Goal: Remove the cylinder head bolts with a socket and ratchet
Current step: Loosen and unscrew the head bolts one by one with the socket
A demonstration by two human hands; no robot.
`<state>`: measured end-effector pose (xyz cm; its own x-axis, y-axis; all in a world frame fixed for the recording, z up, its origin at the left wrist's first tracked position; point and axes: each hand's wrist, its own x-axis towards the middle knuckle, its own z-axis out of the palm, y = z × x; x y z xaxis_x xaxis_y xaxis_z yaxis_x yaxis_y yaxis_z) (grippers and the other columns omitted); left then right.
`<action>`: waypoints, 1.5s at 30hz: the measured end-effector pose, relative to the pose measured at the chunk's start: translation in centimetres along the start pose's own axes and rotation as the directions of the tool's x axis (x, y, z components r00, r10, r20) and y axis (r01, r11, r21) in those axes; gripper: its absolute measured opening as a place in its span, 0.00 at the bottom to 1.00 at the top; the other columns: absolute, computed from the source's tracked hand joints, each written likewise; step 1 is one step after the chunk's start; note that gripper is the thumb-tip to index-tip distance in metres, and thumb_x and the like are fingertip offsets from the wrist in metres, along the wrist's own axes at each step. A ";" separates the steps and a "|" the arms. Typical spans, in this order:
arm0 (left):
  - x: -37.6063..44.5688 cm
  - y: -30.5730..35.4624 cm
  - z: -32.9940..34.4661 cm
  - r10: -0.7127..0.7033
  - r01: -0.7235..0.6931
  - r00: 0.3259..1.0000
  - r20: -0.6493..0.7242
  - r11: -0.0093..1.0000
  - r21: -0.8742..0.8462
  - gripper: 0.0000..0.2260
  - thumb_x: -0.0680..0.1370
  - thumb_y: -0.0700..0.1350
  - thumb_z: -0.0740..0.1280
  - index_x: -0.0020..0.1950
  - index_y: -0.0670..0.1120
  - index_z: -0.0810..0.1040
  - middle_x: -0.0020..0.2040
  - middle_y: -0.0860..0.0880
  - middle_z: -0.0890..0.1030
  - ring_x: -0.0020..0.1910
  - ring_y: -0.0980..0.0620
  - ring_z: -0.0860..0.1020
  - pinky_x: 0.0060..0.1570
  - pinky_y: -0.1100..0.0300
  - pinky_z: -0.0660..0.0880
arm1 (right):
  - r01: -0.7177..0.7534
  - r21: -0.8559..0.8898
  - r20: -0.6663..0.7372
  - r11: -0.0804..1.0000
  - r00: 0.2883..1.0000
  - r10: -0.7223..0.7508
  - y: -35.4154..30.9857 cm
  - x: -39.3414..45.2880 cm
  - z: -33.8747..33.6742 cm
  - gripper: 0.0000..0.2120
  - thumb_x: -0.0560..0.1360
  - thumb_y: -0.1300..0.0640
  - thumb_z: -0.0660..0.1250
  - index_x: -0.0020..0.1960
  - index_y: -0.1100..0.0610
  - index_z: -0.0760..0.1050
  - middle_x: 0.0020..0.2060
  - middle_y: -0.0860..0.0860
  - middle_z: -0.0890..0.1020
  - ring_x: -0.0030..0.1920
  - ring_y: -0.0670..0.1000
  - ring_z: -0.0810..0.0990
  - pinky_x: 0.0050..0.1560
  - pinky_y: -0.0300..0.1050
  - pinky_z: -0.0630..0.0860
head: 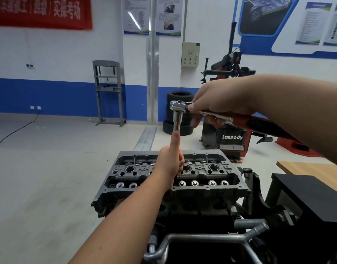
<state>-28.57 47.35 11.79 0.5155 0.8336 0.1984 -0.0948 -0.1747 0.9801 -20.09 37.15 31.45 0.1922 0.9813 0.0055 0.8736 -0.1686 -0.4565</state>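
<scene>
Ratchet [184,106] with socket [177,121] raised mid-frame, above cylinder head [171,176] at lower centre. Right hand [221,100] fingers wrapped round shaft near ratchet head. Left hand [171,161] fingers curled, thumb up touching socket tip; contents of fist unclear.

The wall [59,54] was white above a blue band, with a red banner [40,12] at upper left and posters [152,16] beside a grey pillar [152,73]. A grey press frame [108,92] stood on the pale floor [49,159]. Stacked tyres [178,96] sat near a red tyre changer [232,138]. A wooden tabletop [312,168] showed at right.
</scene>
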 end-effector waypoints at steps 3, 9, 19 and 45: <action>-0.3 0.1 0.0 -0.002 0.002 1.000 -0.001 1.000 -0.021 0.38 0.54 0.89 0.52 0.22 0.53 0.65 0.25 0.52 0.65 0.23 0.54 0.61 0.27 0.59 0.63 | -0.043 -0.317 -0.086 0.948 0.996 0.017 -0.9 0.0 0.4 0.14 0.85 0.52 0.59 0.52 0.60 0.79 0.32 0.48 0.86 0.24 0.45 0.78 0.31 0.41 0.72; -0.5 0.2 0.0 -0.008 0.007 1.000 -0.017 0.997 -0.080 0.37 0.55 0.88 0.55 0.25 0.53 0.68 0.25 0.52 0.66 0.23 0.54 0.63 0.28 0.58 0.64 | -0.129 -0.514 -0.302 0.848 0.952 -0.038 -1.2 -0.1 4.2 0.07 0.79 0.60 0.59 0.43 0.58 0.72 0.36 0.53 0.76 0.32 0.51 0.73 0.31 0.44 0.70; -0.3 0.0 -0.3 0.030 -0.031 0.999 -0.012 0.983 -0.179 0.34 0.58 0.85 0.62 0.27 0.53 0.70 0.26 0.52 0.68 0.24 0.54 0.63 0.25 0.60 0.63 | -0.235 -0.781 -0.495 0.579 0.798 -0.344 0.0 1.6 5.3 0.14 0.76 0.58 0.63 0.34 0.53 0.63 0.30 0.49 0.69 0.26 0.52 0.65 0.28 0.41 0.57; -0.4 -0.5 -0.2 0.127 -0.127 0.992 -0.016 0.990 -0.063 0.35 0.58 0.87 0.57 0.26 0.54 0.72 0.25 0.53 0.68 0.23 0.54 0.64 0.25 0.60 0.63 | 0.390 -0.442 -0.208 0.808 0.831 -0.515 4.7 5.3 2.2 0.27 0.79 0.55 0.67 0.74 0.46 0.59 0.40 0.49 0.79 0.39 0.50 0.78 0.38 0.47 0.75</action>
<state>-28.91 47.23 11.20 0.4861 0.8128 0.3211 -0.2135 -0.2458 0.9455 -15.99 41.80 27.38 -0.1973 0.8833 0.4252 0.9782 0.2059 0.0262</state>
